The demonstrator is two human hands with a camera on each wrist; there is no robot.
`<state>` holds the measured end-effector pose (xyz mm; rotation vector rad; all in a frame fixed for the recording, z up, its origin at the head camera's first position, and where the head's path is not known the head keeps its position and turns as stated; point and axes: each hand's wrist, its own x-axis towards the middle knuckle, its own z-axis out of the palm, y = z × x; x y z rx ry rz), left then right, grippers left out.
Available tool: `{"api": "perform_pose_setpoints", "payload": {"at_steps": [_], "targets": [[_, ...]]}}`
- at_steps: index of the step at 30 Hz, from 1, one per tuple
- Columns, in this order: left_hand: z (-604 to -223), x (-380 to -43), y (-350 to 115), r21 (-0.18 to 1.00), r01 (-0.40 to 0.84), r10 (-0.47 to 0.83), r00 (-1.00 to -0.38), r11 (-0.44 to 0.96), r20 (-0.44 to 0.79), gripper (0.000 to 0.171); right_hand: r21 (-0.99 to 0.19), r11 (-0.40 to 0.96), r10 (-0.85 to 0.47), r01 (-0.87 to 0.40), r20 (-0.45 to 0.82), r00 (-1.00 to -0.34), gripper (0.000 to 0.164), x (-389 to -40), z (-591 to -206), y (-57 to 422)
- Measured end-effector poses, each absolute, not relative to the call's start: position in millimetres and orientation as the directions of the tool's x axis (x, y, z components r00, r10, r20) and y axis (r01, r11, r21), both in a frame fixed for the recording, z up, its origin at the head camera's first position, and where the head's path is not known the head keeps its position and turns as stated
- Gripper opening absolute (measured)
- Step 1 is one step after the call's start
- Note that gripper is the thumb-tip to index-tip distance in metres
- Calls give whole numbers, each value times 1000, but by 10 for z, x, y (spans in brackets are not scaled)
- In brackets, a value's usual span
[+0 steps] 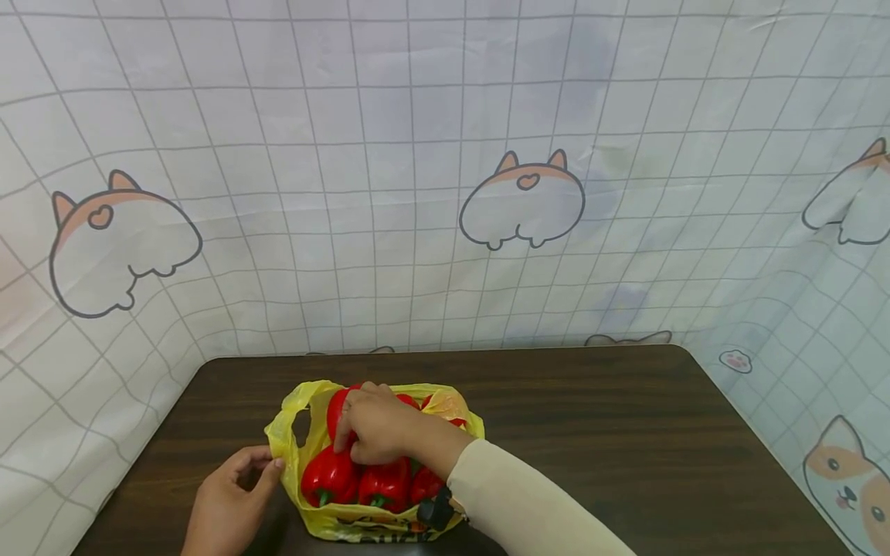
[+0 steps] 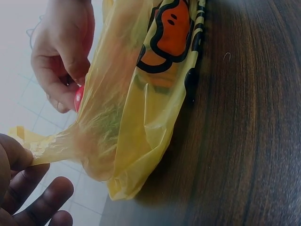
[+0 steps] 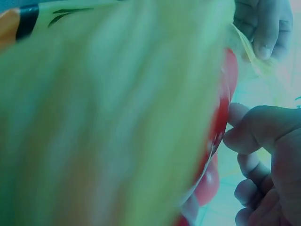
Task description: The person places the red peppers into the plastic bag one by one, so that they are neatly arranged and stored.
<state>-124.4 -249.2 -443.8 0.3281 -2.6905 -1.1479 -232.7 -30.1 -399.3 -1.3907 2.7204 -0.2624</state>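
A yellow plastic bag [image 1: 288, 463] stands on the dark wood table, its mouth spread, with several glossy red bell peppers [image 1: 384, 485] inside. My left hand [image 1: 225, 498] is at the bag's left side, pinching the edge of its handle between thumb and forefinger. In the left wrist view the pinched handle [image 2: 51, 148] is drawn out taut. My right hand [image 1: 382, 425] reaches into the opening from the right. Its curled fingers grip a red bell pepper [image 1: 337, 409] at the upper left. In the right wrist view, thumb and forefinger meet that pepper's side [image 3: 218, 122], partly hidden by the bag.
The table [image 1: 591, 432] extends to the right of the bag. A white gridded cloth [image 1: 417, 293] with cartoon corgis hangs behind it and along both sides. A black wrist device [image 1: 436, 511] on the right arm overlaps the bag's front rim.
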Motion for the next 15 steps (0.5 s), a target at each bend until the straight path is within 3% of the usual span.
{"api": "perform_pose_setpoints", "payload": {"at_steps": [15], "targets": [[-4409,-1261,-2525,750,-135,-263,-963,647,54,49,-325,643,-701,-694,117,-704,29,-2377,-3818,100]]}}
